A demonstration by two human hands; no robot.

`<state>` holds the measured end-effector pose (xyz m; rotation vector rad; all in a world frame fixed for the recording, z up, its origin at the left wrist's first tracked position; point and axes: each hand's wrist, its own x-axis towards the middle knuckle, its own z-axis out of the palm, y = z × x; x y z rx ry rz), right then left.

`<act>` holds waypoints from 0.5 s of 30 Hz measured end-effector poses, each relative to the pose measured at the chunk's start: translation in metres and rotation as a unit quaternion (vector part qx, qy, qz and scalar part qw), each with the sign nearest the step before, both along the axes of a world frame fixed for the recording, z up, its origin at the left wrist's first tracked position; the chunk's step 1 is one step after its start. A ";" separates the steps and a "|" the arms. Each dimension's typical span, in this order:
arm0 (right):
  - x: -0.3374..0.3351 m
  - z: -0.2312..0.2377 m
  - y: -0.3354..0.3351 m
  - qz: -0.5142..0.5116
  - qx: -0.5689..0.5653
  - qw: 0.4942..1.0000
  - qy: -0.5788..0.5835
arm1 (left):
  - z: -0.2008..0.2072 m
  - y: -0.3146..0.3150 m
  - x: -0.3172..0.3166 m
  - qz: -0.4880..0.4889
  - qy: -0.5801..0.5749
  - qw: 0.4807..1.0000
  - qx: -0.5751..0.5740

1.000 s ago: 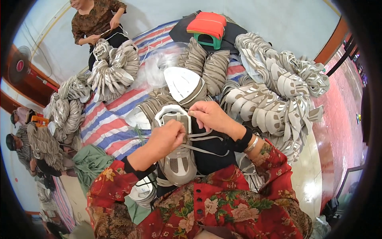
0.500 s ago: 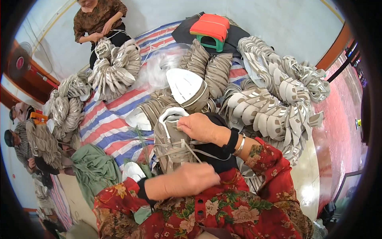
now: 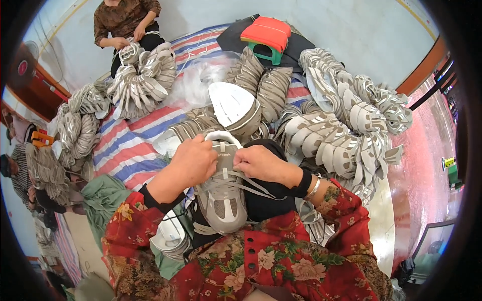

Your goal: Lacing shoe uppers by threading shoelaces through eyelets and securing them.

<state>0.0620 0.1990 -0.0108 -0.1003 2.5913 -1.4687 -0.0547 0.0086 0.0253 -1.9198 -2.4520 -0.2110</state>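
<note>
A grey-beige shoe upper (image 3: 219, 203) rests toe toward me over my lap, its tongue and white-lined collar facing away. My left hand (image 3: 195, 159) is closed on its left eyelet edge near the collar. My right hand (image 3: 263, 163) pinches the opposite eyelet edge, with fingertips partly hidden. A flat beige shoelace (image 3: 258, 188) crosses the upper and trails out below my right hand. Just beyond the collar, a white-lined upper (image 3: 232, 106) lies on a bundle of others. By my left forearm sit nested uppers with white insides (image 3: 169, 231).
Bundles of shoe uppers (image 3: 326, 138) lie to the right and at the left back (image 3: 83, 133). A green stool (image 3: 266, 50) with a red cover stands at the back. A striped sheet (image 3: 133, 155) covers the floor. Far left, a co-worker (image 3: 128, 22) handles a bundle.
My left hand has moved from near my chest up to the upper's left edge. The upper's toe now shows. My right hand has shifted slightly and remains at the right edge.
</note>
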 end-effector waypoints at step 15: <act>0.003 0.003 -0.013 0.008 0.227 0.970 0.089 | -0.015 -0.001 0.000 0.066 -0.156 0.985 -0.030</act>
